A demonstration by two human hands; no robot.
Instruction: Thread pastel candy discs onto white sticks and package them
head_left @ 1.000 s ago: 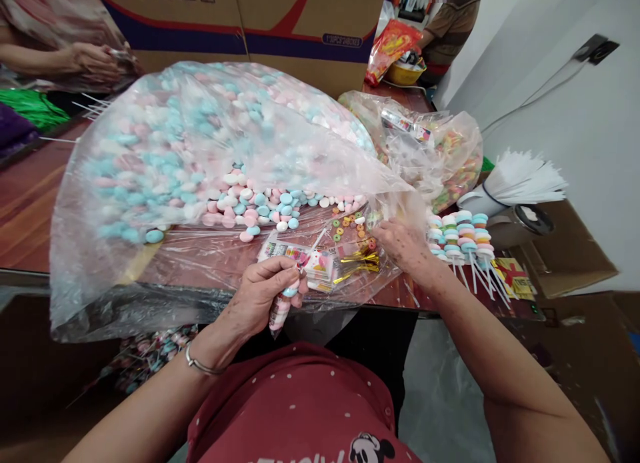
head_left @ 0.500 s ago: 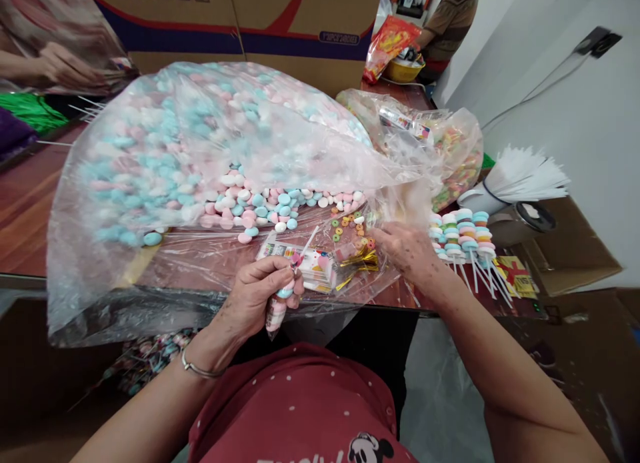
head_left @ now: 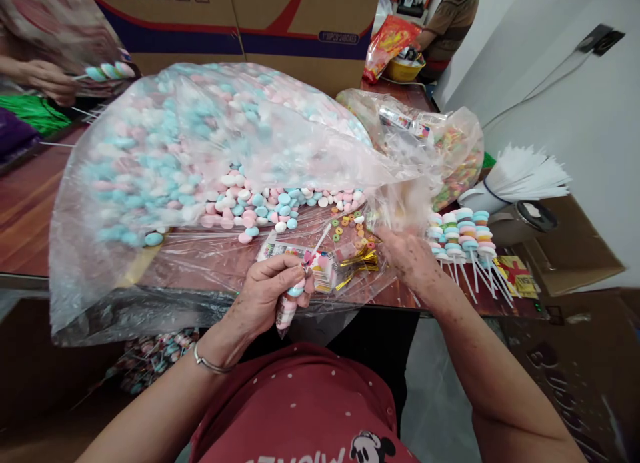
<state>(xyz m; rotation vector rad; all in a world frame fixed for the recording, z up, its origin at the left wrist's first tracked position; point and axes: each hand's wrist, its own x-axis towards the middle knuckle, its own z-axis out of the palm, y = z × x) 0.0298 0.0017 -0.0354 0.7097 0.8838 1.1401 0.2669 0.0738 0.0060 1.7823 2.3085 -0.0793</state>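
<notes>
My left hand is closed around a candy skewer of pink, white and blue pieces in a clear wrapper. Its white stick points up and right, with a pink tie where the wrapper gathers. Over the table, my right hand reaches beside gold twist ties and loose ring candies. Its fingertips are blurred, so whether they grip anything is unclear. Printed plastic packets lie between my hands. Unwrapped candy skewers rest in a row right of my right hand.
A large clear bag spills pastel candies onto the table. Behind my right hand stand a bag of ring candies and a mug of white sticks. A cardboard box blocks the back. At far left, another person's hand holds a candy skewer.
My left hand has shifted slightly right with the wrapped skewer. My right hand has stayed by the gold ties, moving slightly. The other person's hand now shows a skewer raised at far left.
</notes>
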